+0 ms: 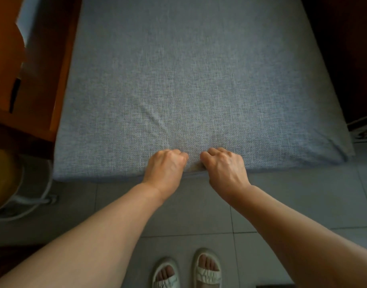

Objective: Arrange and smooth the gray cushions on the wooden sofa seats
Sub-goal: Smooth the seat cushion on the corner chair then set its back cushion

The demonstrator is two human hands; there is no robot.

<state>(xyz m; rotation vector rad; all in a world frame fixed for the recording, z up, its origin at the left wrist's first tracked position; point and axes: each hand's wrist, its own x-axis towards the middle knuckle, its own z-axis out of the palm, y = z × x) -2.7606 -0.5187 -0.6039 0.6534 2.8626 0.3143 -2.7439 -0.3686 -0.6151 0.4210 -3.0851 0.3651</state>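
Note:
A large gray woven cushion [188, 69] fills the seat ahead of me, its front edge hanging just past the seat toward the floor. My left hand [165, 169] and my right hand [225, 168] sit side by side at the middle of that front edge. Both fists are closed on the cushion's fabric, pinching it between them. A diagonal crease runs up and left from my hands across the cover. The wooden seat under the cushion is hidden.
The orange-brown wooden sofa frame [39, 84] rises along the left. A round white stand with a yellow object [10, 183] stands at the lower left. Gray floor tiles [199, 215] lie below, with my sandalled feet [186, 271]. Dark furniture borders the right.

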